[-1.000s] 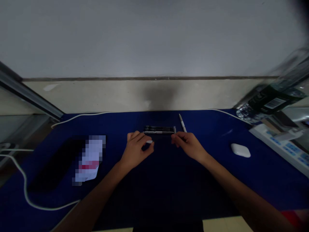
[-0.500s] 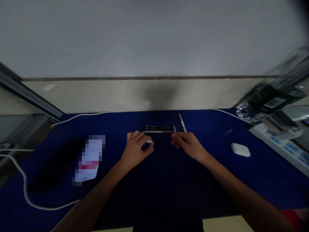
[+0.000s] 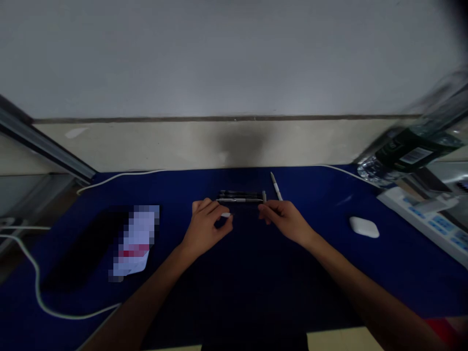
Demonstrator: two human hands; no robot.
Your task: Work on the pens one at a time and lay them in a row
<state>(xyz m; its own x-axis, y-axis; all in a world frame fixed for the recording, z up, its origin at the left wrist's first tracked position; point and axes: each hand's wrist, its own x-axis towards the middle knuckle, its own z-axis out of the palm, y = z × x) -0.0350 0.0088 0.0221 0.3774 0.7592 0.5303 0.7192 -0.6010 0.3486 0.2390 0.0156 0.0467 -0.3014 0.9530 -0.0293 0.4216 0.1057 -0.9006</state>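
My left hand (image 3: pixel 206 224) is closed in a pinch, with a small white piece (image 3: pixel 225 215) between thumb and fingers. Its knuckles are beside the left end of a grey and white pen (image 3: pixel 239 200). Behind that pen, several dark pens (image 3: pixel 241 193) lie side by side on the blue tabletop. At their right end my right hand (image 3: pixel 283 217) has its fingers pressed together. A short grey stick-like piece (image 3: pixel 264 195) shows at those fingertips; whether they grip it is unclear. Beyond the right hand another grey and white pen (image 3: pixel 276 185) lies slanted, its near end close to the knuckles.
On the left a phone (image 3: pixel 137 239) with a blurred, lit screen lies near a white cable (image 3: pixel 38 287). To the right are a white earbud case (image 3: pixel 364 227), a power strip (image 3: pixel 427 219) and a plastic bottle (image 3: pixel 405 148). A wall (image 3: pixel 175 144) bounds the back.
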